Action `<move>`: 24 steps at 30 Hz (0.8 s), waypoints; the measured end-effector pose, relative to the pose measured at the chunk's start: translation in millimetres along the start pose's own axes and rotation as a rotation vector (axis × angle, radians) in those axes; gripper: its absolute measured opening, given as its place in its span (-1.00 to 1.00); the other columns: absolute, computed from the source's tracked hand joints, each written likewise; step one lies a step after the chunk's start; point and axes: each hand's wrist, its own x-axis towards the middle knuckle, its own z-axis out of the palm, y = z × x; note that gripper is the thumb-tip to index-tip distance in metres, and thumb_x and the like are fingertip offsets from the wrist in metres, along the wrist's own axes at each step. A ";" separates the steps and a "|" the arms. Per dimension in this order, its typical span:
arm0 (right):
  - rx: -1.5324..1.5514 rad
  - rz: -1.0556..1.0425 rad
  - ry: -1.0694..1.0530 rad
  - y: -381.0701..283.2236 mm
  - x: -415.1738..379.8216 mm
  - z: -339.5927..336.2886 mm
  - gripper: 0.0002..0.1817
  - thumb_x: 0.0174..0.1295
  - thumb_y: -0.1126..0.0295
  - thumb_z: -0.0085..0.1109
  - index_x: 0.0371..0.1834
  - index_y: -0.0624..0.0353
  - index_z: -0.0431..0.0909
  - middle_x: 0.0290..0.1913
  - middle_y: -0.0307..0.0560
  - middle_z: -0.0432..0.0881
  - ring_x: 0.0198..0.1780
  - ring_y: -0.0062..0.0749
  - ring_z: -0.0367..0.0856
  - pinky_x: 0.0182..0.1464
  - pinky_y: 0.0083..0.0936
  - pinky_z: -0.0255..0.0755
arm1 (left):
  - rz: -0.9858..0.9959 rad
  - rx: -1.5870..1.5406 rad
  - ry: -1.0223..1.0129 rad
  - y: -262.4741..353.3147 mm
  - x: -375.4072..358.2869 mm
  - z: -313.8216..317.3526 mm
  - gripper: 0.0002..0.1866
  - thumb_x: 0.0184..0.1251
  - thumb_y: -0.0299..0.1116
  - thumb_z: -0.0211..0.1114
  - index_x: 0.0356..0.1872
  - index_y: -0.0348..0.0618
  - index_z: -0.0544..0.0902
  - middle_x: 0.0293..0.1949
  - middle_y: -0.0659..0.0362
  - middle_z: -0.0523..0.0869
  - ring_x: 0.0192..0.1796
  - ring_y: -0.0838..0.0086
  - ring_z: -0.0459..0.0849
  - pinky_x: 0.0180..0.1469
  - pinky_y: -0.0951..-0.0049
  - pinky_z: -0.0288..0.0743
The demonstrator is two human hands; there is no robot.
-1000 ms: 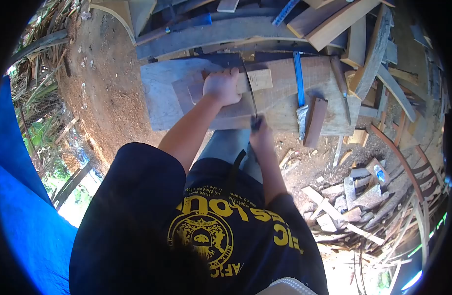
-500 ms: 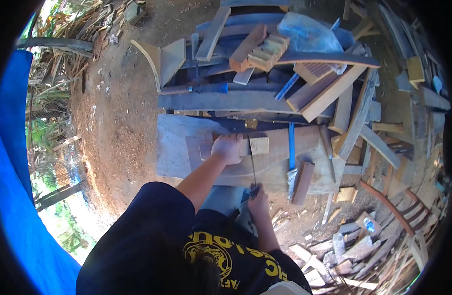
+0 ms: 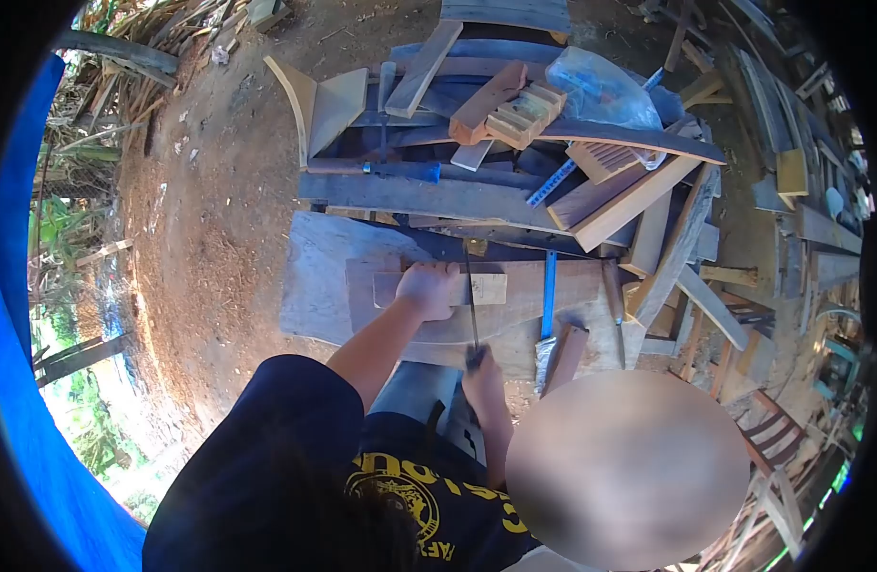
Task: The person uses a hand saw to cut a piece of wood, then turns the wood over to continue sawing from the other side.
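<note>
A pale wooden block (image 3: 491,289) lies on a flat brown board (image 3: 524,305) across the work surface. My left hand (image 3: 427,291) grips the block, its fingers curled over it. To the right of that hand, the thin dark blade of a saw-like tool (image 3: 471,300) crosses the block. My right hand (image 3: 483,375) is closed round the tool's handle near the bench's front edge. A blue ruler-like strip (image 3: 549,296) and a wooden-handled tool (image 3: 613,291) lie farther right.
Behind the work surface, a bench (image 3: 438,195) carries wood pieces and a clear plastic bag (image 3: 605,91). A blue sheet (image 3: 38,429) hangs at the left. Scrap wood lies right. A blurred oval (image 3: 629,467) covers part of the lower right.
My right hand and the blade have moved forward, away from my body, relative to the block. The view has shifted slightly, and the blurred oval has appeared at the lower right.
</note>
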 end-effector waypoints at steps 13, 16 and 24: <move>0.018 0.070 -0.029 -16.2 3.4 -4.1 -0.73 0.23 0.43 0.09 -0.02 0.23 0.42 -0.23 0.36 0.64 -0.08 0.28 0.61 -0.12 0.01 0.50 | 0.017 -0.002 0.004 -3.5 -1.5 5.9 -0.43 -0.21 -0.25 0.40 -0.08 -0.21 0.48 -0.19 0.00 0.68 -0.14 0.16 0.71 -0.04 0.21 0.55; -0.054 0.011 -0.021 -27.1 31.0 -1.5 -0.72 0.25 0.41 0.09 0.00 0.22 0.41 -0.22 0.37 0.64 -0.07 0.29 0.61 -0.12 0.03 0.50 | -0.002 -0.010 -0.038 -2.2 -1.0 2.7 -0.44 -0.22 -0.25 0.40 -0.08 -0.21 0.48 -0.19 0.00 0.68 -0.14 0.16 0.72 -0.05 0.21 0.55; -0.049 0.034 -0.030 -6.7 -31.2 -9.1 -0.76 0.26 0.40 0.09 -0.04 0.22 0.42 -0.24 0.35 0.65 -0.10 0.28 0.62 -0.14 0.04 0.49 | 0.006 -0.027 0.001 -3.5 -2.3 5.3 -0.44 -0.22 -0.24 0.40 -0.10 -0.21 0.48 -0.20 0.01 0.68 -0.12 0.17 0.71 -0.05 0.21 0.55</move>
